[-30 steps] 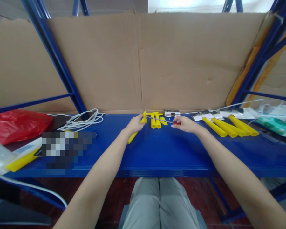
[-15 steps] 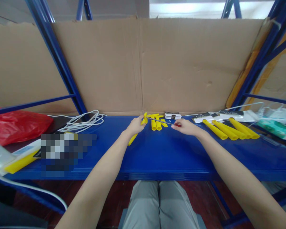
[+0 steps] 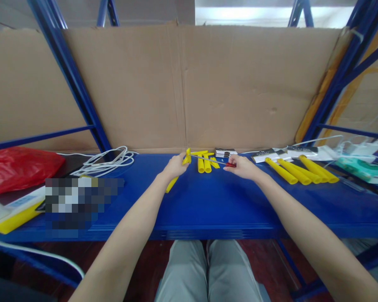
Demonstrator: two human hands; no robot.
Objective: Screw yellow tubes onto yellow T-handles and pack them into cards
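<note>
My left hand (image 3: 175, 166) is closed around a yellow plastic part with a tube-like handle (image 3: 171, 184). Its shaped head (image 3: 187, 157) sticks out past my fingertips. In my right hand (image 3: 243, 167) is a screwdriver (image 3: 230, 165), gripped by its red handle. The long metal shaft points left, and its tip meets the yellow head or lies right beside it; I cannot tell which. Behind and below the shaft lie two short yellow tubes (image 3: 201, 165) and some small flat yellow pieces (image 3: 214, 162) on the blue table (image 3: 208, 201).
Several yellow tubes (image 3: 282, 171) lie at right beside black-and-white packets (image 3: 264, 155) and a green pack (image 3: 354, 167). A small packet stack (image 3: 223, 152) sits at the back. White cable (image 3: 113, 161) and a red bag (image 3: 22, 167) lie left. Cardboard (image 3: 239, 88) walls the back.
The view has shifted slightly. Both hands keep almost the same pose, with the screwdriver still held against or close to the yellow part.
</note>
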